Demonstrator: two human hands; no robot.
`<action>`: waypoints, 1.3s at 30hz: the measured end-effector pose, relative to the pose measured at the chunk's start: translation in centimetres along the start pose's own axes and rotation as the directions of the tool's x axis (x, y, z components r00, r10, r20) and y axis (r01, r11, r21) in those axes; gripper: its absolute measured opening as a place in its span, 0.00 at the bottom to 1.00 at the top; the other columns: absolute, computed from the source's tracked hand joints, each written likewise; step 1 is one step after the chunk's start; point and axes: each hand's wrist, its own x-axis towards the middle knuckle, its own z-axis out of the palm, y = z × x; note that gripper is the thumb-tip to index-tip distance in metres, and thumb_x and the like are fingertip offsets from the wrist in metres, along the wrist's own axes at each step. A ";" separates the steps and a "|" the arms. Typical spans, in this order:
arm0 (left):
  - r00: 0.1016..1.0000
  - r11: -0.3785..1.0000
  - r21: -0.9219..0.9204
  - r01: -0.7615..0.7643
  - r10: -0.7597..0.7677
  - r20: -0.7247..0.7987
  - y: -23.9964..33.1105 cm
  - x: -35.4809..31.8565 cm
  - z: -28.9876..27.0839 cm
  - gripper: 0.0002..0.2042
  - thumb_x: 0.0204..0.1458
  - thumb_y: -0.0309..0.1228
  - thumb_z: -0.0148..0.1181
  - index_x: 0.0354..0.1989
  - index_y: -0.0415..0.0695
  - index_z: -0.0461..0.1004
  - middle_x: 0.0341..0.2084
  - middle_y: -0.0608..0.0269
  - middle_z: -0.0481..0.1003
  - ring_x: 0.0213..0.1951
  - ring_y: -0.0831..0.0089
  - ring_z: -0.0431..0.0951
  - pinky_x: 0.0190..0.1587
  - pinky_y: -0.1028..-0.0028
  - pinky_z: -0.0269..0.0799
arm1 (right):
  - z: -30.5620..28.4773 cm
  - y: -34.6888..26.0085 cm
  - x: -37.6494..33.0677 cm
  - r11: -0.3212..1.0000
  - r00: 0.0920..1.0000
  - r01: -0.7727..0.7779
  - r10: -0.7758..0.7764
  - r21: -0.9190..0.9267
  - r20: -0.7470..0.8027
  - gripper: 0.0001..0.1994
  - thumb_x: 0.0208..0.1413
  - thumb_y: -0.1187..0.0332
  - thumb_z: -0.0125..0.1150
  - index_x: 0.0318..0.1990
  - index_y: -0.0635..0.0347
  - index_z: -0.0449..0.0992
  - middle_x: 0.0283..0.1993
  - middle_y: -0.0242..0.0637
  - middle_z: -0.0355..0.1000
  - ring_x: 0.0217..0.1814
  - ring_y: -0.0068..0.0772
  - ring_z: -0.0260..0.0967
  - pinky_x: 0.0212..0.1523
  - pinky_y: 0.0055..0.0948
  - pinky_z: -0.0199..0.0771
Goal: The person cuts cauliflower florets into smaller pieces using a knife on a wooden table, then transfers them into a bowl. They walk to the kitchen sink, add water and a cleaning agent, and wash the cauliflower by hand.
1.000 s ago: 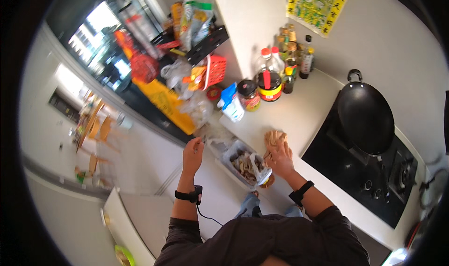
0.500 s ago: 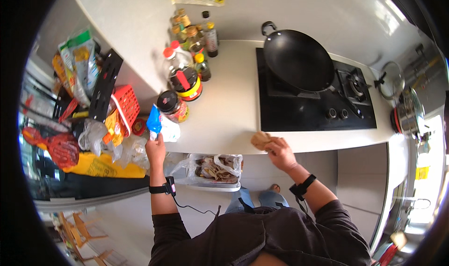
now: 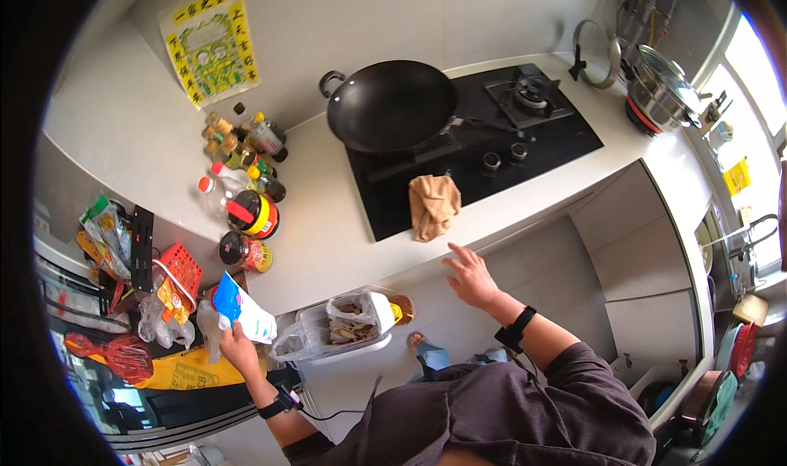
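Observation:
My left hand grips the lower corner of a blue and white plastic packet at the counter's left end. Beside the packet stands a dark-lidded jar. My right hand is open, fingers spread, with nothing in it, just off the counter's front edge. A crumpled brown cloth lies just beyond its fingertips, partly on the black gas stove and partly on the counter. A black wok sits on the stove's left burner, its handle pointing right.
Sauce bottles crowd the counter's back left corner. A steel pot and an upright glass lid are at the far right. Below the counter hangs a bag-lined waste bin. A red basket and plastic bags are at left.
My right hand has let go of the brown cloth, which now lies over the stove's front edge. The view has turned and shifted right. My left hand still holds the packet.

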 end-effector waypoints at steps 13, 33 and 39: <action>0.507 0.783 -0.578 -0.232 0.604 0.615 36.4 -23.1 7.4 0.08 0.51 0.25 0.63 0.24 0.33 0.73 0.14 0.57 0.68 0.19 0.76 0.66 0.23 0.70 0.63 | -16.3 10.0 -16.4 0.858 0.997 0.041 -0.002 0.511 -0.077 0.44 0.49 0.59 0.69 0.69 0.56 0.47 0.64 0.50 0.60 0.60 0.47 0.65 0.59 0.39 0.67; -0.596 0.412 -0.858 0.307 0.786 0.164 84.7 -62.1 25.5 0.10 0.59 0.25 0.55 0.47 0.37 0.75 0.39 0.61 0.77 0.38 0.77 0.77 0.42 0.77 0.73 | -35.9 33.3 -48.0 0.637 -0.036 -0.118 0.764 0.762 -0.644 0.15 0.48 0.70 0.68 0.43 0.65 0.75 0.37 0.36 0.77 0.38 0.21 0.72 0.41 0.26 0.74; -0.659 0.250 -0.938 0.239 0.751 0.033 99.3 -67.9 32.5 0.10 0.57 0.27 0.56 0.45 0.39 0.77 0.36 0.56 0.79 0.35 0.71 0.79 0.38 0.74 0.74 | -45.4 41.4 -53.3 0.599 -0.497 -0.325 0.551 0.732 -0.670 0.13 0.51 0.72 0.66 0.43 0.68 0.76 0.37 0.33 0.77 0.38 0.19 0.70 0.42 0.24 0.72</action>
